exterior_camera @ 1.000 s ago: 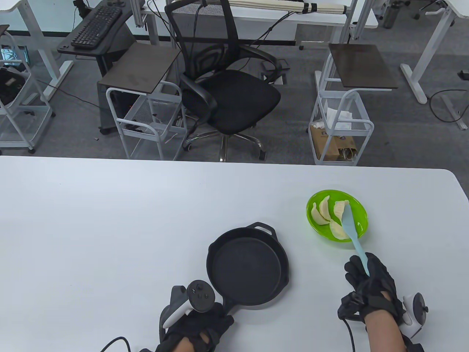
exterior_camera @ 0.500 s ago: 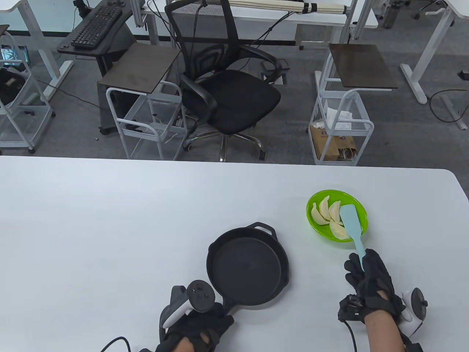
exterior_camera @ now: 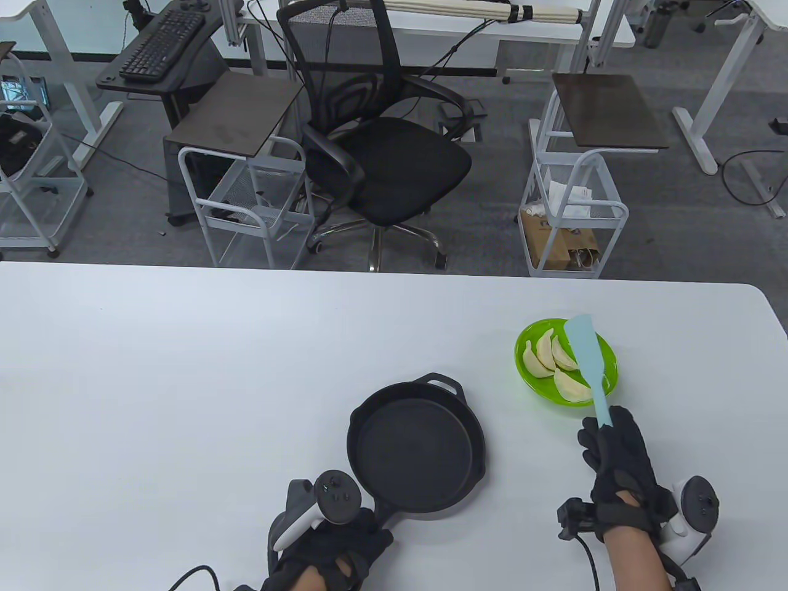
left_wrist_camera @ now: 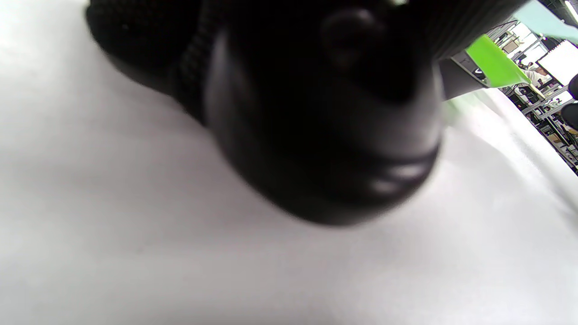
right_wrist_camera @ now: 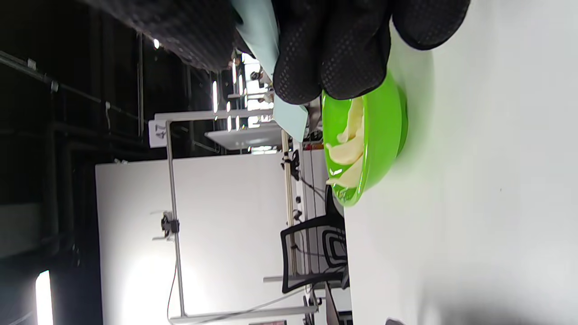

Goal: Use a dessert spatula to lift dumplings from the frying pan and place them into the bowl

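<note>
The black frying pan sits empty on the white table, its handle pointing toward me. My left hand grips that handle near the bottom edge. The green bowl stands to the pan's right and holds several pale dumplings. My right hand grips the light blue dessert spatula by its handle; the blade is raised flat above the bowl's right half with nothing on it. In the right wrist view the bowl and dumplings show on their side below my fingers. The left wrist view is mostly dark pan.
The table's far edge runs behind the bowl. Beyond it stand a black office chair and two white wire carts. A cable trails from my right wrist over the table.
The spatula blade turned from edge-on among the dumplings to flat, then rose and moved farther out over the bowl. My right hand shifted slightly forward. Left hand and pan stayed still.
</note>
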Action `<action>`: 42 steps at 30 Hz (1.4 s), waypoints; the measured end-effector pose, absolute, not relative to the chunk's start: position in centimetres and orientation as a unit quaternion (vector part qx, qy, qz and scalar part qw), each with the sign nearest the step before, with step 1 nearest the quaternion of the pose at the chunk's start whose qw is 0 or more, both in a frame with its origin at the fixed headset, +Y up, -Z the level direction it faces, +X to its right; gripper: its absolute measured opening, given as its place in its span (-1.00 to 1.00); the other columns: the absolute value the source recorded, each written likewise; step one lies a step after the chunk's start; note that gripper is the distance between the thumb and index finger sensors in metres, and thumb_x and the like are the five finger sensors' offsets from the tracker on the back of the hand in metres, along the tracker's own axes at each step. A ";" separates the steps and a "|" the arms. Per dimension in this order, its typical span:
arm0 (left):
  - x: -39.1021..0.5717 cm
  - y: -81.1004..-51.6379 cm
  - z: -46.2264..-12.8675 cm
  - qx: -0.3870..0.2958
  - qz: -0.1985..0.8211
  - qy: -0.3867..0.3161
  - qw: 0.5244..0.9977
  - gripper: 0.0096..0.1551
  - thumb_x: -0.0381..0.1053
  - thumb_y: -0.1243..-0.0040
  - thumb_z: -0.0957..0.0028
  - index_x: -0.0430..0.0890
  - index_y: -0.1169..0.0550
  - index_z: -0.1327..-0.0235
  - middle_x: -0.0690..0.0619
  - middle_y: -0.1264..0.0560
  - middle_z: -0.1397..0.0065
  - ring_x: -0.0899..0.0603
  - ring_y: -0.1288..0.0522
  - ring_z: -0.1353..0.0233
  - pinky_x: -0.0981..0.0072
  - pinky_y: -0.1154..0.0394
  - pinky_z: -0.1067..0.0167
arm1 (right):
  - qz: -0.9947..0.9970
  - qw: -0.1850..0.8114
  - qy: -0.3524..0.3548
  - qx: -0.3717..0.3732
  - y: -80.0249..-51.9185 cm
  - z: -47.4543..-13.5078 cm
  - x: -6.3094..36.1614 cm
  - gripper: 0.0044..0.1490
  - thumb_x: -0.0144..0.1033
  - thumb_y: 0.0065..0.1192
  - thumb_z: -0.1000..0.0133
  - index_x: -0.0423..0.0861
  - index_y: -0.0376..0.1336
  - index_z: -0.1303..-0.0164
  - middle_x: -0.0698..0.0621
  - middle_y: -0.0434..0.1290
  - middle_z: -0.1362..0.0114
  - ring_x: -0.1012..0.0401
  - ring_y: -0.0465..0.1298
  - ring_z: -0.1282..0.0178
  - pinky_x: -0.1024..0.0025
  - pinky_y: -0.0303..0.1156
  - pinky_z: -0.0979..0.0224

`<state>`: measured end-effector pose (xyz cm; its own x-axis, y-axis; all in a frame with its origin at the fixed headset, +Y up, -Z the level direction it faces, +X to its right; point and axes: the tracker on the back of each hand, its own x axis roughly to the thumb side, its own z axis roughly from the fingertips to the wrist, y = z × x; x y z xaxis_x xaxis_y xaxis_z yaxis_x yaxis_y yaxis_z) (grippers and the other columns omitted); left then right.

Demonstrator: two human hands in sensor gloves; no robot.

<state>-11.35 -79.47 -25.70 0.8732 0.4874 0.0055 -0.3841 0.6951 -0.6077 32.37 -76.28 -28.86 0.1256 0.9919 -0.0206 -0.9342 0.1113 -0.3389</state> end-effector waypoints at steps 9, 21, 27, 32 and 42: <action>-11.4 -79.5 -25.7 -0.309 0.239 -0.082 0.917 -0.24 0.38 -0.11 -0.01 -0.05 -0.44 -0.33 0.19 -0.78 0.20 -0.03 -0.71 0.29 -0.01 -0.56 0.09 | 0.740 0.670 -0.041 -0.045 -75.3 -29.0 28.4 -0.33 -0.24 0.13 -0.27 -0.25 0.13 -0.55 -0.34 0.44 -0.39 -0.28 0.45 -0.30 -0.35 0.15 -0.50; -11.3 -79.4 -25.7 -0.308 0.239 -0.081 0.917 -0.25 0.38 -0.10 -0.02 -0.06 -0.44 -0.34 0.18 -0.78 0.20 -0.03 -0.71 0.29 -0.01 -0.56 0.09 | 0.806 0.591 0.019 0.006 -76.5 -29.4 25.6 -0.42 -0.17 0.16 -0.26 -0.28 0.31 -0.35 -0.31 0.59 -0.11 -0.22 0.56 -0.02 -0.31 0.23 -0.45; -11.3 -79.4 -25.7 -0.306 0.238 -0.082 0.918 -0.24 0.38 -0.11 -0.01 -0.05 -0.44 -0.34 0.18 -0.78 0.19 -0.03 -0.71 0.29 -0.02 -0.57 0.09 | 0.864 0.500 0.037 0.036 -76.7 -29.4 24.0 -0.42 -0.16 0.16 -0.27 -0.28 0.30 -0.36 -0.25 0.60 -0.10 -0.21 0.56 -0.03 -0.33 0.22 -0.45; -11.3 -79.4 -25.8 -0.304 0.240 -0.083 0.918 -0.23 0.40 -0.12 -0.01 -0.04 -0.45 -0.35 0.17 -0.78 0.18 -0.04 -0.71 0.27 -0.02 -0.57 0.08 | 0.903 0.423 0.038 0.059 -76.5 -29.3 22.8 -0.38 -0.09 0.19 -0.27 -0.24 0.30 -0.38 -0.26 0.58 -0.13 -0.23 0.54 -0.06 -0.35 0.21 -0.45; -11.2 -78.6 -25.4 -0.300 0.225 -0.088 0.923 -0.24 0.40 -0.09 -0.02 0.02 -0.48 -0.41 0.12 -0.77 0.00 -0.08 -0.73 0.10 -0.10 -0.53 -0.09 | 0.937 0.338 0.057 0.064 -76.5 -29.2 22.6 -0.20 0.05 0.22 -0.24 -0.23 0.21 -0.52 -0.40 0.26 -0.55 -0.46 0.21 -0.48 -0.44 0.02 -0.52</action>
<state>-11.24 -78.56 -25.35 0.8837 0.4673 0.0272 -0.3618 0.7188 -0.5937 22.65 -76.55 -29.16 -0.7637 0.6405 0.0806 -0.6259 -0.7652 0.1507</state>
